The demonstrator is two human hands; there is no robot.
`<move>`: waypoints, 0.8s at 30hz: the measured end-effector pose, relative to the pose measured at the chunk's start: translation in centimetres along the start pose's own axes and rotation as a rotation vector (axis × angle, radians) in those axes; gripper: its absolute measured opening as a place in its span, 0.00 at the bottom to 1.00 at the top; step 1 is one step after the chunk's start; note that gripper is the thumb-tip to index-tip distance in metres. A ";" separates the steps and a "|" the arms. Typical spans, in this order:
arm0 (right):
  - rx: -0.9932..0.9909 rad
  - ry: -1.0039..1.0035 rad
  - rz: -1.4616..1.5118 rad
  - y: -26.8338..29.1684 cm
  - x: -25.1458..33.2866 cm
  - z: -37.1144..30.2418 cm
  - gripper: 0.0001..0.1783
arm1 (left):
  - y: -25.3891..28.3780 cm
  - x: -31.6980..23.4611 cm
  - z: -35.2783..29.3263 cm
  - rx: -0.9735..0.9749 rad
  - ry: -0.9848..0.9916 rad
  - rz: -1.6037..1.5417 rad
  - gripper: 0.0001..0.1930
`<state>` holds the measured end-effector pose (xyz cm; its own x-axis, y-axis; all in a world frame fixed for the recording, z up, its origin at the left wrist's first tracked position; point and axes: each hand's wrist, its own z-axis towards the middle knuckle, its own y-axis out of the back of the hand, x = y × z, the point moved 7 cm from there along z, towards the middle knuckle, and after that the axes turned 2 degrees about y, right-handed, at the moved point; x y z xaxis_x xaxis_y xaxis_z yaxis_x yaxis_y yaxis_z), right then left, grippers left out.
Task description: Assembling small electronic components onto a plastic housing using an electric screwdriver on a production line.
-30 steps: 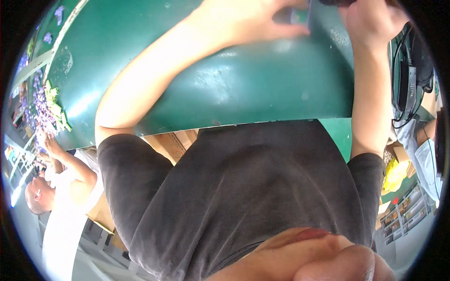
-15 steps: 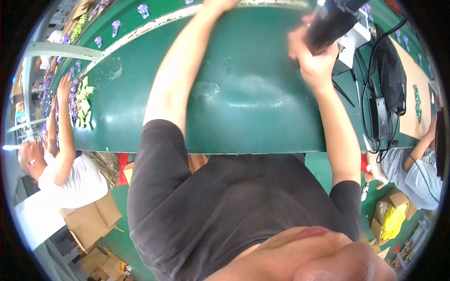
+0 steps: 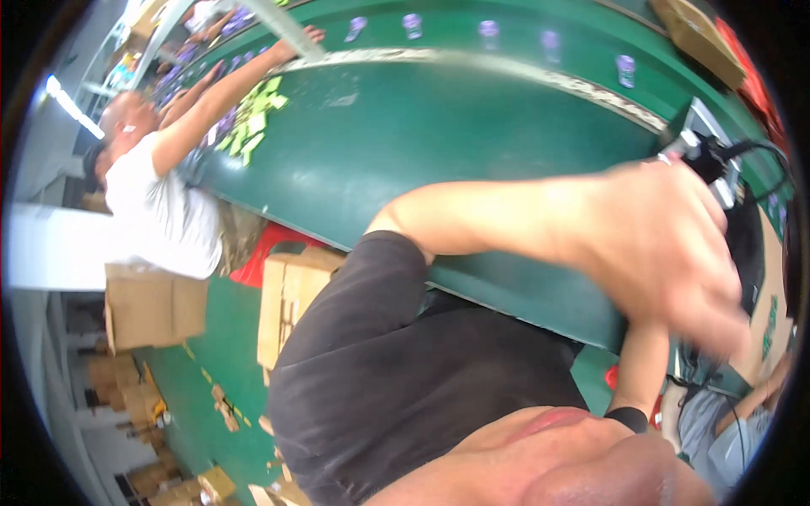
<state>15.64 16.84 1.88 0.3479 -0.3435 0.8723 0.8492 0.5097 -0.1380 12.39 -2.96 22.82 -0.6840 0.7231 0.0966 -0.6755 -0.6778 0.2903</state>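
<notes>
My left arm reaches across my front to the right, and my left hand is smeared by motion, so its fingers cannot be read. Behind it my right forearm rises from below; my right hand is covered by the left one, and what it holds cannot be seen. Just beyond the hands stands a grey-white box-shaped device, with a black strap or cable looping beside it. The green table lies under my left arm.
Small purple items lie spaced along a green belt beyond the pale worn rail. Lime-green pieces are heaped near a co-worker in white at left. Cartons stand on the floor. Another person sits at right.
My left hand has swung from the far rail to the right, in front of my right hand. The black cylindrical thing in my right hand is now hidden. The view has turned.
</notes>
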 end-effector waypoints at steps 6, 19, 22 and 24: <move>0.072 0.122 0.096 -1.6 1.7 0.5 0.24 | -6.3 -0.6 -5.7 -0.365 1.115 0.397 0.09; 0.035 0.125 0.111 -2.1 1.8 -0.4 0.27 | 4.3 -2.2 1.1 -0.203 0.493 0.061 0.05; 0.010 0.143 0.068 -1.2 2.2 -0.5 0.28 | 4.0 -3.3 1.9 -0.114 0.260 -0.077 0.06; 0.113 0.149 0.094 -3.1 1.9 0.2 0.26 | 3.3 -4.2 1.6 -0.036 0.129 -0.092 0.07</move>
<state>13.64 14.76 4.03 0.4854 -0.3986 0.7781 0.7630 0.6277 -0.1545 13.53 -8.02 24.92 -0.6466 0.7609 -0.0532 -0.7451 -0.6152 0.2575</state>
